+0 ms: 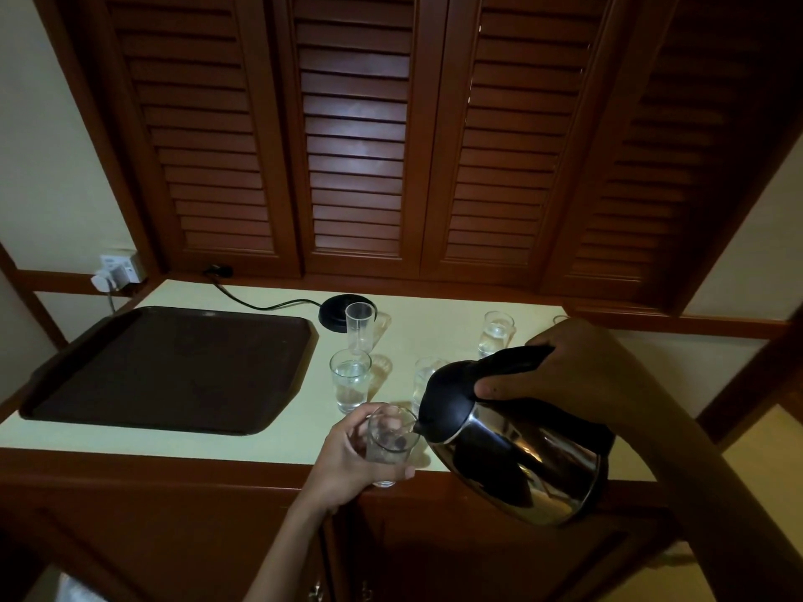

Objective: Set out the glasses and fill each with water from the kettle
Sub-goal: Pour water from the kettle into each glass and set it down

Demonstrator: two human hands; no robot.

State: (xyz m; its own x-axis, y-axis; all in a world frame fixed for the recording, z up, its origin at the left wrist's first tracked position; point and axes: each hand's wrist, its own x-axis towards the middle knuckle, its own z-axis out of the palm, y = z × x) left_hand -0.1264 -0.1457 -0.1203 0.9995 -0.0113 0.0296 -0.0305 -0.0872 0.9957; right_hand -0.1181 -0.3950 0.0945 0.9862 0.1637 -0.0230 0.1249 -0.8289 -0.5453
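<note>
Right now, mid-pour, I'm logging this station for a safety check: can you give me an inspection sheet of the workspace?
Surface: pale counter, wooden front edge.
Job's things: kettle tilted, spout at the held glass rim; tall glass looks empty; front glass and rear glass hold water; fourth glass partly hidden behind the kettle.
Clutter: dark tray on the counter's left.
Hands: left hand grips the held glass; right hand grips the kettle handle.
Cables: black cable runs from the kettle base toward the back-left corner.
Surroundings: louvred doors behind; wall socket at left.
</note>
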